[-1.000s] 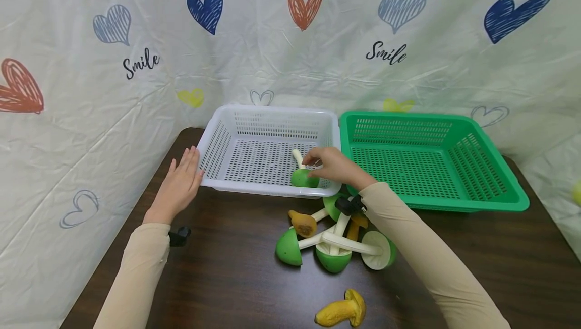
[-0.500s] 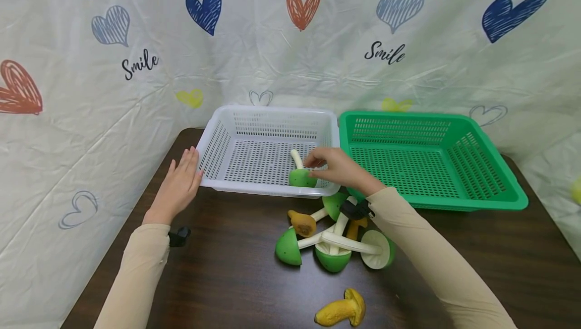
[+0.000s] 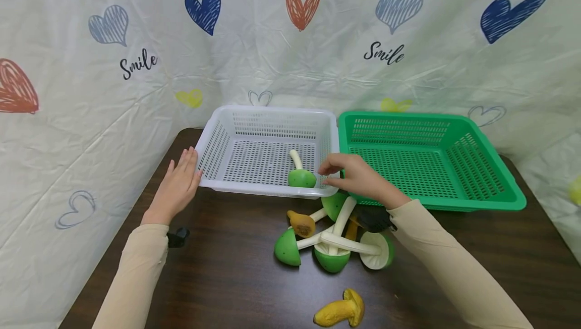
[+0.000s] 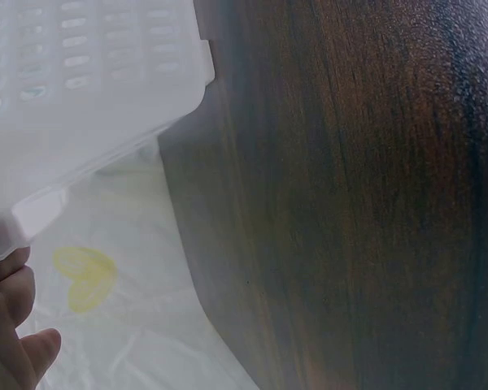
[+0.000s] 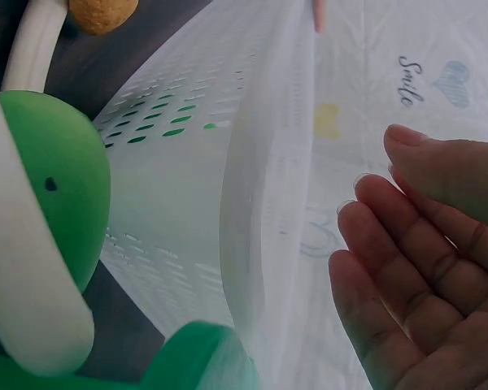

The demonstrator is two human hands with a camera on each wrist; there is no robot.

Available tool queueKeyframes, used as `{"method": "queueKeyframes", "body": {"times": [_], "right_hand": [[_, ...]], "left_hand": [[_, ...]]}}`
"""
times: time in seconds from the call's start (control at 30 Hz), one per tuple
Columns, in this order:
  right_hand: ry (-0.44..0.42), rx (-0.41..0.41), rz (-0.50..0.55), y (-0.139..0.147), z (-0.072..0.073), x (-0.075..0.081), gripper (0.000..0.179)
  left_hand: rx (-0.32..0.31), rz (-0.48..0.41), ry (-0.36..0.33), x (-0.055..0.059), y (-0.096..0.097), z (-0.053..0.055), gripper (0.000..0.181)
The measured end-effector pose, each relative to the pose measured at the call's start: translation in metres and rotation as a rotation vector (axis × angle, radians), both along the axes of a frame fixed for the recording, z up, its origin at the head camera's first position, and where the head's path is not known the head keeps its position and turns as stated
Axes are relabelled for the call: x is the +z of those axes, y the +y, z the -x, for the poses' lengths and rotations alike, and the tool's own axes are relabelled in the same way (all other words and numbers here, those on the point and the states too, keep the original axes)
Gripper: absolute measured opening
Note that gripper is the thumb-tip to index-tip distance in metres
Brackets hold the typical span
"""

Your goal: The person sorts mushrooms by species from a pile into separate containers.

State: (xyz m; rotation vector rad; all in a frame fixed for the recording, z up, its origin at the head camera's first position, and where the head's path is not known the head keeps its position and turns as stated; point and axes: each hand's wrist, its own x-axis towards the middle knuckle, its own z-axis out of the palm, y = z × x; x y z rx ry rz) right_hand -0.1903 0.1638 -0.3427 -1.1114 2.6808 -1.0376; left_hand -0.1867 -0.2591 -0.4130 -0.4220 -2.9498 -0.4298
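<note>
My left hand [image 3: 174, 187] rests with straight fingers against the left rim of a white plastic basket [image 3: 254, 187]. In the left wrist view its fingers [image 4: 16, 292] touch that rim. A toy mushroom [image 3: 301, 178] with a green cap and white stem lies inside the basket, near its front right corner. Just right of it, over the basket's right rim, hovers my right hand [image 3: 358, 177], fingers loosely bent and holding nothing. The right wrist view shows a gap between its thumb and fingers, with the palm [image 5: 447, 325] bare.
A green basket [image 3: 454, 206] stands against the white one on the right. In front lies a pile of green-capped mushrooms [image 3: 333, 261] with brown ones [image 3: 302, 224] among them. A yellow-brown mushroom [image 3: 340, 310] lies apart, nearer the front of the dark wooden table [image 3: 218, 268].
My right hand has let go of the green-capped mushroom and drawn back to the right, up to the basket's rim. The mushroom stays in the white basket; my left hand keeps its place.
</note>
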Motion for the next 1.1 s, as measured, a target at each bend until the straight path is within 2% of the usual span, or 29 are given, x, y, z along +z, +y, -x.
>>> {"method": "queueKeyframes", "body": {"times": [0.47,0.73,1.1], "right_hand": [[0.058,0.032,0.022,0.029,-0.025,0.005,0.019],[0.167,0.046,0.007,0.052,-0.041,0.005,0.029],[0.164,0.030,-0.025,0.074,-0.065,0.004,0.035]], "left_hand": [[0.001,0.007,0.011,-0.002,-0.001,0.002,0.059],[0.000,0.012,0.020,-0.001,-0.001,0.002,0.058],[-0.002,0.009,0.009,-0.001,0.000,0.002,0.058]]}}
